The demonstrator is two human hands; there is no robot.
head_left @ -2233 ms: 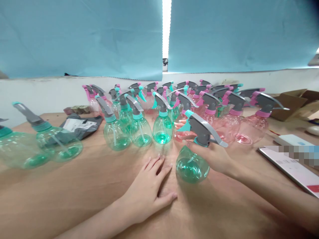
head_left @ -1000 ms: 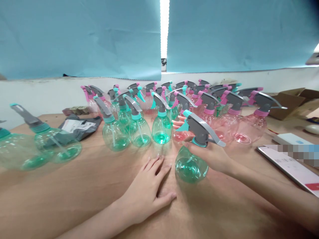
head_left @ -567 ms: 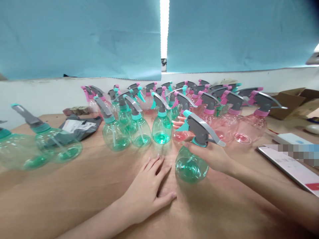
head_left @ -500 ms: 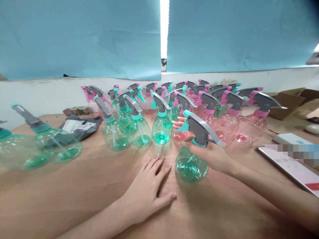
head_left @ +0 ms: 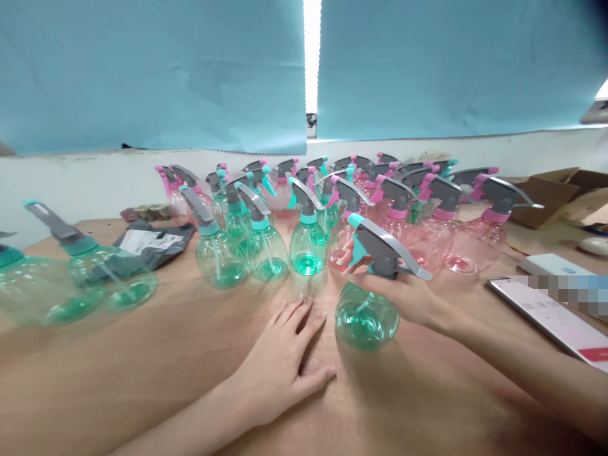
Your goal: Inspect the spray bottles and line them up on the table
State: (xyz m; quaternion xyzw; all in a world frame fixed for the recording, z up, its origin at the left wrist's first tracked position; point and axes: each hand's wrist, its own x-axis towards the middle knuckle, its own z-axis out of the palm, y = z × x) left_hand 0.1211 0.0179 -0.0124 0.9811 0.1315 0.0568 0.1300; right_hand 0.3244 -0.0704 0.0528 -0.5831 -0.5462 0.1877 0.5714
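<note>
My right hand (head_left: 403,294) is wrapped round the neck of a green spray bottle (head_left: 368,326) with a grey and teal trigger head. Its fingers curl behind the teal trigger, partly hidden by the head. The bottle stands upright, or nearly so; whether its base touches the table I cannot tell. To its left, my left hand (head_left: 280,361) lies flat on the wooden table (head_left: 156,373) with its fingers spread, holding nothing. Just beyond my hands stands another green spray bottle (head_left: 308,250), beside a pink spray bottle (head_left: 451,244) among several others.
Two green spray bottles, one of them here (head_left: 111,278), stand at the left by a dark plastic parcel (head_left: 156,244). On the right lie a phone (head_left: 546,316) and a white box (head_left: 555,265). An open cardboard box (head_left: 541,202) sits behind them, near the wall.
The fingers of my right hand, stretched out earlier, have curled in round the neck and trigger of the green spray bottle. My left hand has stayed in place.
</note>
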